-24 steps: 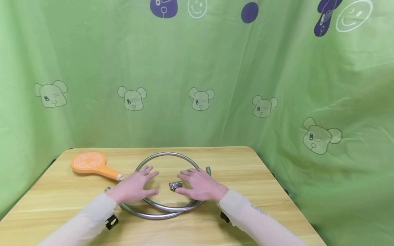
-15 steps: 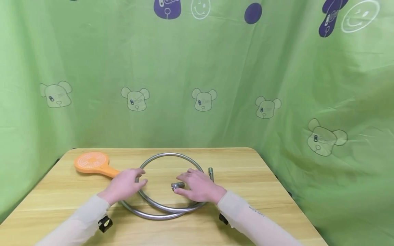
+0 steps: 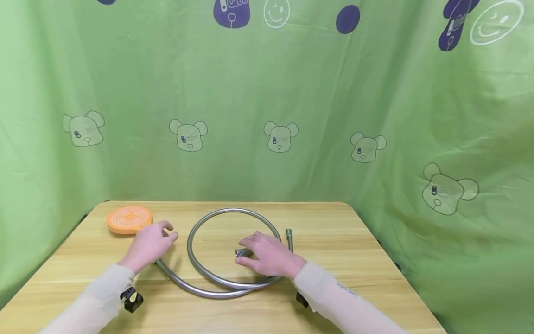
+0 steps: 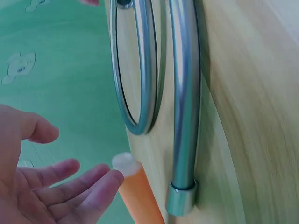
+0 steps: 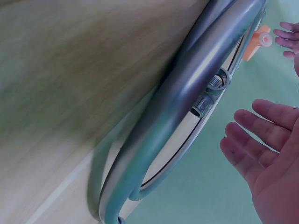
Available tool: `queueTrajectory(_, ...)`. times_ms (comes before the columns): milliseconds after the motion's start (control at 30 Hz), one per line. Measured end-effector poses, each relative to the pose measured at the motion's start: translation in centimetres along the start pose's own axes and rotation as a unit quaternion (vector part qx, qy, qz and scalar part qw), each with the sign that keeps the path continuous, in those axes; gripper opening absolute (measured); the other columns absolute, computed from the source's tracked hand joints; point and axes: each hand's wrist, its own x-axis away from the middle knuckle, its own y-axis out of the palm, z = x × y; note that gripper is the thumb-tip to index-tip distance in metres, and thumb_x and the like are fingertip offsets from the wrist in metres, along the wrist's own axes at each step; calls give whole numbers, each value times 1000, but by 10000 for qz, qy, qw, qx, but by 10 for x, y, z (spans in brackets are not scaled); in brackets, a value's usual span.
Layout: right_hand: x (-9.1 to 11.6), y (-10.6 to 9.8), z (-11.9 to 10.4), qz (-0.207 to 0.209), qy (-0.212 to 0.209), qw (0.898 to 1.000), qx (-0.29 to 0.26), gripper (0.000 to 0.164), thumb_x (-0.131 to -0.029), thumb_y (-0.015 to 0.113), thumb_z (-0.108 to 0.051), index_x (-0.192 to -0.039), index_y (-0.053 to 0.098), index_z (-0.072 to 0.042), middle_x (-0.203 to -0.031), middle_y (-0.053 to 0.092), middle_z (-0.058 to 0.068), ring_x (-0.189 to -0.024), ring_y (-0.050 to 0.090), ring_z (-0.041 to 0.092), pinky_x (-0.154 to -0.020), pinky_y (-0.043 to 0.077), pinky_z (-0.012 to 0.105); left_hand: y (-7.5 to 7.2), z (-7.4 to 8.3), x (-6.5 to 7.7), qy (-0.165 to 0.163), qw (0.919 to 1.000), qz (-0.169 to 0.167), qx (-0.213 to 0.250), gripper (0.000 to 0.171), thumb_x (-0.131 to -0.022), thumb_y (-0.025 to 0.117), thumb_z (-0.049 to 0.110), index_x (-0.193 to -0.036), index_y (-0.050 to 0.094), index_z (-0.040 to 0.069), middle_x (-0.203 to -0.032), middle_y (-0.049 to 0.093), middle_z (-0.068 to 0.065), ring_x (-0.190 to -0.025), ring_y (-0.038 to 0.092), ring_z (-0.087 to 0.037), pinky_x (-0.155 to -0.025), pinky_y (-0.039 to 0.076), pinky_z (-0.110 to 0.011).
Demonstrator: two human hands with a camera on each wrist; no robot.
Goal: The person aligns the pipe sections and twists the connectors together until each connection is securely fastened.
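An orange shower head (image 3: 129,219) lies at the back left of the table. My left hand (image 3: 149,243) is over its handle, fingers loosely bent and holding nothing. In the left wrist view the fingertips come right up to the white-tipped handle (image 4: 139,193). A grey metallic shower hose (image 3: 190,250) lies looped in the middle. My right hand (image 3: 269,256) hovers above the loop's right side, fingers relaxed. Near its thumb sits a small chrome tee fitting (image 3: 242,253), partly hidden by the fingers; its threaded openings (image 5: 212,93) show in the right wrist view.
One hose end (image 3: 289,234) points to the back, right of the loop; the other hose end (image 4: 181,199) lies by the left hand. The wooden table (image 3: 333,278) is backed by a green printed curtain (image 3: 233,83).
My left hand has moved left, from over the hose loop to the shower head's handle. My right hand stays nearly in place. The head view has shifted slightly left.
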Motion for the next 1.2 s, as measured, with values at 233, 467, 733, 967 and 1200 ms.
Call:
queueTrajectory(233, -2, 2, -1, 67, -37, 10000, 33, 61, -100, 48, -60, -138, 60, -14, -139, 63, 5, -128, 58, 24, -111, 47, 43, -10, -17, -1, -446, 9990, -45, -43, 47, -94, 60, 34, -126, 61, -2, -108, 70, -22, -83, 62, -28, -67, 49, -39)
queueTrajectory(467, -2, 3, -2, 57, -50, 10000, 55, 63, -100, 46, -61, -138, 60, -13, -140, 61, 6, -130, 57, 24, -115, 42, 43, -12, -26, -4, -759, 9970, -149, -4, 57, -97, 57, 42, -135, 55, -1, -128, 61, -30, -101, 62, -43, -77, 51, -52)
queueTrajectory(733, -5, 3, -3, 91, -119, 9998, 107, 65, -100, 45, -63, -138, 60, -13, -140, 62, 5, -128, 58, 24, -111, 47, 41, -17, -44, -7, -1121, 9924, -407, 303, 68, -98, 55, 46, -139, 46, -8, -134, 54, -35, -113, 57, -50, -89, 48, -60)
queueTrajectory(967, -4, 2, -6, 111, -131, 9998, 43, 65, -100, 45, -62, -141, 57, -13, -141, 61, 6, -129, 58, 25, -113, 45, 43, -11, -62, -11, -1333, 9829, -445, 1191, 64, -100, 53, 33, -145, 36, -9, -98, 66, -27, -80, 66, -30, -73, 58, -45)
queueTrajectory(1200, -3, 2, -7, 75, -115, 9999, -1, 68, -100, 41, -65, -147, 51, -16, -143, 59, 7, -130, 57, 26, -112, 46, 45, -1, -84, -19, -1523, 9564, -351, 2466, 59, -101, 51, 23, -148, 33, -6, -91, 68, -21, -69, 70, -20, -65, 63, -35)
